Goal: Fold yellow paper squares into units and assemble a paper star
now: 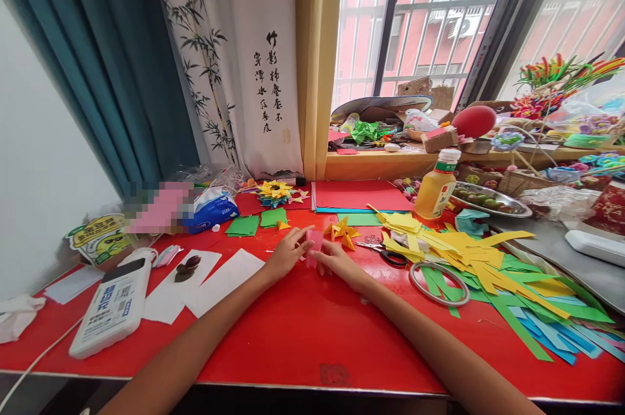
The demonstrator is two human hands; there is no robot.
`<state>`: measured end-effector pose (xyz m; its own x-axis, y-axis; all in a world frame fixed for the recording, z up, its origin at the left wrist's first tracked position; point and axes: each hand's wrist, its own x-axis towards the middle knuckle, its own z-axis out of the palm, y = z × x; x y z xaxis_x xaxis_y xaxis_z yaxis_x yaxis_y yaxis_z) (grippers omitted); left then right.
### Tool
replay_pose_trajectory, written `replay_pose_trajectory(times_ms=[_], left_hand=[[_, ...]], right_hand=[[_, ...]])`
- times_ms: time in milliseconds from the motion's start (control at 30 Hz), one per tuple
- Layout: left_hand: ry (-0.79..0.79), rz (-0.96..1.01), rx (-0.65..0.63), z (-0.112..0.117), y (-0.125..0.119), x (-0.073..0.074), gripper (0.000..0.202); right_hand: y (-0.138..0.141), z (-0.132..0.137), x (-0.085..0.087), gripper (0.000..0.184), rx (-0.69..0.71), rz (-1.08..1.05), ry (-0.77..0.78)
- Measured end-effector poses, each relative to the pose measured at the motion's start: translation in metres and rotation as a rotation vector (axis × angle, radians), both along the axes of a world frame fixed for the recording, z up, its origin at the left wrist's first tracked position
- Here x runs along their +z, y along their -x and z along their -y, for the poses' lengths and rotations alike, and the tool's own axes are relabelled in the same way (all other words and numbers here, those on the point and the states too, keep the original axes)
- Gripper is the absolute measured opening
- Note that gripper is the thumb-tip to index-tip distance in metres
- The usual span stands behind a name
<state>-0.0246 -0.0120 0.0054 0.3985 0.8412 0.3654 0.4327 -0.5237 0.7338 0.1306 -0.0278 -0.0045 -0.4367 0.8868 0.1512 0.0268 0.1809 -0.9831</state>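
Note:
A small piece of pink paper (315, 240) is held up between both hands, a little above the red tabletop. My left hand (289, 252) pinches its left side between thumb and fingers. From the right, my right hand (336, 261) grips its lower right part. Fingers cover some of the paper, so its full shape is hidden. Just behind my right hand lie yellow folded paper pieces (343, 232). A pair of scissors with black handles (393, 258) rests to the right of them.
Right of the hands are a roll of tape (439, 283), yellow paper strips (459, 249), green strips (525, 327) and a juice bottle (438, 186). Green paper squares (243, 226) and a yellow folded-paper ring (275, 193) lie behind. White sheets (225, 281) and a white box (113, 307) sit left.

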Motion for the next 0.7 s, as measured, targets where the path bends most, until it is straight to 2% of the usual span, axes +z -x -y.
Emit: replay_pose_trajectory(times_ms=[100,200,333,467,567,700], left_hand=[[-0.025,-0.007,0.015,0.001,0.000,0.000,0.040],[-0.080,-0.006,0.085,0.003,0.000,0.001,0.036],[-0.175,0.011,0.201,0.007,-0.001,0.004,0.028],[-0.238,0.041,0.287,0.011,-0.003,0.005,0.019],[-0.370,-0.058,0.246,0.014,-0.002,0.005,0.013],[-0.640,-0.304,0.148,0.014,0.003,0.004,0.017]], right_hand=[[0.000,-0.003,-0.005,0.033,-0.009,-0.074,0.094],[-0.001,-0.004,-0.006,0.034,-0.045,-0.188,0.190],[-0.002,-0.003,-0.006,0.030,-0.117,-0.289,0.213],[-0.001,-0.004,-0.008,0.031,-0.061,-0.372,0.241],[0.000,-0.004,-0.008,0.026,-0.061,-0.444,0.259],[-0.001,-0.005,-0.009,0.022,-0.075,-0.485,0.271]])
